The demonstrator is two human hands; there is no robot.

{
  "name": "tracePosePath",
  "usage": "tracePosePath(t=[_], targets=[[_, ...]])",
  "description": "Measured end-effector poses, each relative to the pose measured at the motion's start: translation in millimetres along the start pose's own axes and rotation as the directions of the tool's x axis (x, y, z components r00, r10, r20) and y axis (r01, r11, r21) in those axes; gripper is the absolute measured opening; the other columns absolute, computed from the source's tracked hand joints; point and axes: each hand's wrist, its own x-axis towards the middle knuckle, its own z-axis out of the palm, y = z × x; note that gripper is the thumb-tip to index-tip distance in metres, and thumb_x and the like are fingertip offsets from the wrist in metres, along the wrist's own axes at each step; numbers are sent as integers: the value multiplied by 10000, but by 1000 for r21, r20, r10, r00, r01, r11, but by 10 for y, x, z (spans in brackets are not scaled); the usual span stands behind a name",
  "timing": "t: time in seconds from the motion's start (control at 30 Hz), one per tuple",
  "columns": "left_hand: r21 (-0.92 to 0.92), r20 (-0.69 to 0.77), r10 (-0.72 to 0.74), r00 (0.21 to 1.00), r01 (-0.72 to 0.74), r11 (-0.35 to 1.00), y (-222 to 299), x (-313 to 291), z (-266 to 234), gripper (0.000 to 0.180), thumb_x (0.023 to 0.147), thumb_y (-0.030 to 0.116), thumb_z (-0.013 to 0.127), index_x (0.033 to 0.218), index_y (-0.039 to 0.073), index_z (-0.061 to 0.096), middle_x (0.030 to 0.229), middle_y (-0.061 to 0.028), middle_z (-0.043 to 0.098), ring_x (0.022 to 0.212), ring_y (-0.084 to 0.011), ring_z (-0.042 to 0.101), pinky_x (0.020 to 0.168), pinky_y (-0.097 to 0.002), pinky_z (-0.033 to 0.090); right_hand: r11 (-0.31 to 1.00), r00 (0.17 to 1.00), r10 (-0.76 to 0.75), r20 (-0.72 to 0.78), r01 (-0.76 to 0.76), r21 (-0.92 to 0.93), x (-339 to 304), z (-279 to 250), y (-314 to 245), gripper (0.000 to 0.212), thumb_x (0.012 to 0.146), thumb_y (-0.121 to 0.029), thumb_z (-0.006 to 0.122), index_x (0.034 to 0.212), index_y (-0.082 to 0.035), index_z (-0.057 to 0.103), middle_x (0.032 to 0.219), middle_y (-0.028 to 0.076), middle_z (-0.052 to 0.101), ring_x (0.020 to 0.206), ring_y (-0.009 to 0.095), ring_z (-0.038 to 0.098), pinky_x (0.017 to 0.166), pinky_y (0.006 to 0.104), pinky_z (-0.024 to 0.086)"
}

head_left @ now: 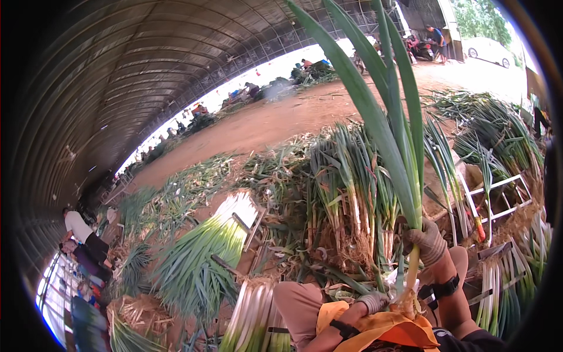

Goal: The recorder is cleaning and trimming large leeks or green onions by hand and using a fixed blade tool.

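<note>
My right hand (431,243), in a knitted work glove with a strap at the wrist, grips a long green onion (414,211) by its stalk. The onion stands nearly upright, its broad green leaves rising to the top of the picture and its brown roots hanging over my lap. Low beside the root end, my gloved left hand (373,303) is curled closed. What its fingers hold, if anything, is hidden. An orange cloth (375,328) covers my lap.
Upright green onions (352,199) stand in front of me. Trimmed bundles lie on a metal rack (253,232) at the left. A white metal frame (498,202) is at the right. Leaf scraps (275,176) litter the ground. A person in a white shirt (79,226) bends at far left.
</note>
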Motion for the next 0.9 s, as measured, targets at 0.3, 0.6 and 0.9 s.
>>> tracePosePath(t=[0.3,0.6,0.9], targets=[[280,165,-521,837,467,839,-819,-202,213,365,825,302,497,1115,91,567,1071,-166,584,961,-328,571,816,-376,451,997,999,-40,0,40,72,-45,-23,44,669,660,-385,765,1100,46,503,660,24,544,513,96,512,457,215,426],[-449,-378,-47,925,-139,882,-22,-1,-204,465,857,275,550,1249,48,442,1082,-137,589,986,-200,576,850,-319,455,988,995,-88,-46,93,126,-57,-118,82,646,670,-345,765,1100,53,492,640,21,529,496,101,501,437,222,409],[-635,-323,83,943,-281,720,751,209,-181,213,859,207,527,970,26,544,772,-84,548,717,-179,534,678,-306,469,998,999,-49,-11,49,28,-43,-1,77,637,669,-356,760,1092,47,505,638,24,529,485,98,497,430,211,404]])
